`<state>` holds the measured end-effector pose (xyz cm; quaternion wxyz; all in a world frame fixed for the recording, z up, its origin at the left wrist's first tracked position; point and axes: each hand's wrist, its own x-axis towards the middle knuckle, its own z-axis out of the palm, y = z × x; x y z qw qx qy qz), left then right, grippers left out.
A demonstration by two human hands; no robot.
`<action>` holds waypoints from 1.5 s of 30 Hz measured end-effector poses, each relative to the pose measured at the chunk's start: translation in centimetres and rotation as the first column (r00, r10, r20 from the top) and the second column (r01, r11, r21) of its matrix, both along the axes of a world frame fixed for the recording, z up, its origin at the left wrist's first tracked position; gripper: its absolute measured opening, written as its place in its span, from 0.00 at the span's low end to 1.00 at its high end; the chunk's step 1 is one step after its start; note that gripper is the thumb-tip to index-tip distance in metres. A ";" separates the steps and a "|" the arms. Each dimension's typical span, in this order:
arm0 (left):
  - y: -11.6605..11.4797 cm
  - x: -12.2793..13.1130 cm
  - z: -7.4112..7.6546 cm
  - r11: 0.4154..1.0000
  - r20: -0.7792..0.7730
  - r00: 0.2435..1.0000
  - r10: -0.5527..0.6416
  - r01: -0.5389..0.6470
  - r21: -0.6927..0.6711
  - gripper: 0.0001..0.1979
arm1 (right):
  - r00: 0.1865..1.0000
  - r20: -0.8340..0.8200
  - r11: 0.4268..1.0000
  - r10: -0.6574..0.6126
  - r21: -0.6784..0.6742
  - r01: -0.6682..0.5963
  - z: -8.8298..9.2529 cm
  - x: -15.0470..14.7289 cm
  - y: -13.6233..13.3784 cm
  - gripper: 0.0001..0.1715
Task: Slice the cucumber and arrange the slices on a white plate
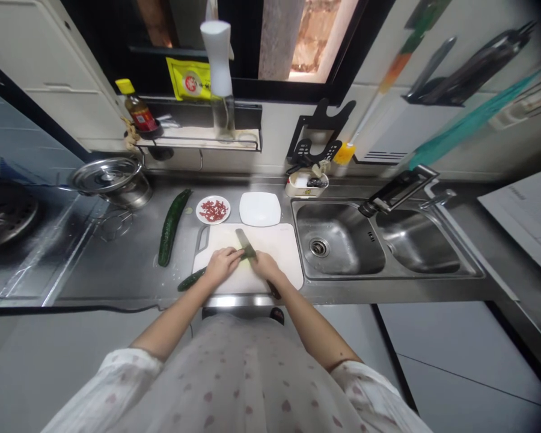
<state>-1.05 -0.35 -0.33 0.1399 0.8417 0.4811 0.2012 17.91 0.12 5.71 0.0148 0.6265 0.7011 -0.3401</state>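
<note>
A knife (243,239) lies slanted over the white cutting board (288,252), its dark handle showing below my right hand (265,266), which is closed around it. My left hand (223,264) rests on the board just left of the blade, fingers together and pressed on a small green piece; the hand hides most of it. Part of a cucumber (192,279) pokes out under my left wrist at the board's lower left edge. A whole cucumber (172,228) lies on the steel counter, left of the board.
Behind the board are a plate of chopped red pieces (213,210) and a white square plate (260,209). A lidded steel pot (128,183) stands at the back left. To the right is a double sink (342,240) with a faucet (399,189).
</note>
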 end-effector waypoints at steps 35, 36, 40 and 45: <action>2.6 -0.5 5.2 0.951 0.350 0.903 0.251 -0.163 -0.261 0.18 | 0.920 0.385 0.906 0.064 0.364 -0.216 2.3 4.6 -4.4 0.24; 2.6 -0.3 5.7 0.961 0.315 0.927 0.203 -0.126 -0.248 0.19 | 0.922 0.382 0.899 0.069 0.376 -0.223 2.3 4.6 -4.5 0.24; 2.1 0.4 7.1 0.972 0.196 0.977 0.085 -0.039 -0.230 0.18 | 0.923 0.373 0.881 0.093 0.401 -0.251 2.2 4.6 -4.5 0.23; 1.6 0.9 7.4 0.958 0.195 0.980 0.043 0.015 -0.286 0.14 | 0.918 0.382 0.866 0.106 0.419 -0.274 2.0 4.6 -4.6 0.22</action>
